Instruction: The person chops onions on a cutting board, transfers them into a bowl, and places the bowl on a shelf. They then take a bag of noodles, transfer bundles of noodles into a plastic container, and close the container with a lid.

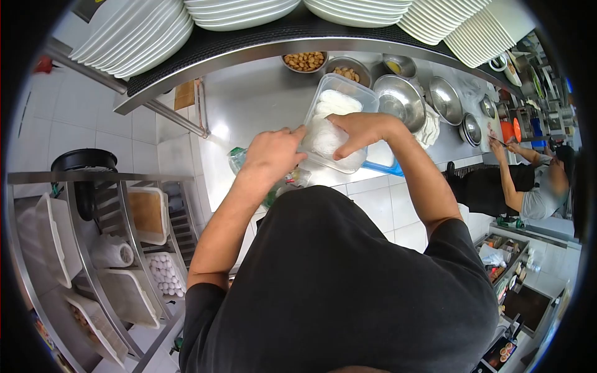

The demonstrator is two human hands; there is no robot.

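Observation:
On the steel counter stands a clear plastic container (362, 93) with white bundles (339, 101) inside. My right hand (360, 132) reaches over its right side, thumb and fingers spread around the nearest white bundle (324, 138). My left hand (273, 152) is at the container's left edge, its fingertips close to the same bundle; whether they touch it is unclear. A blue lid (387, 164) lies under or beside the container at the lower right. Crumpled green and clear plastic (236, 159) lies by my left wrist.
Bowls of brown pieces (305, 61) and steel bowls (402, 102) stand behind the container. White plates (242, 11) fill the shelf above. A rack with trays (149, 214) is at left. Another person (541, 186) works at far right beside an orange container (508, 132).

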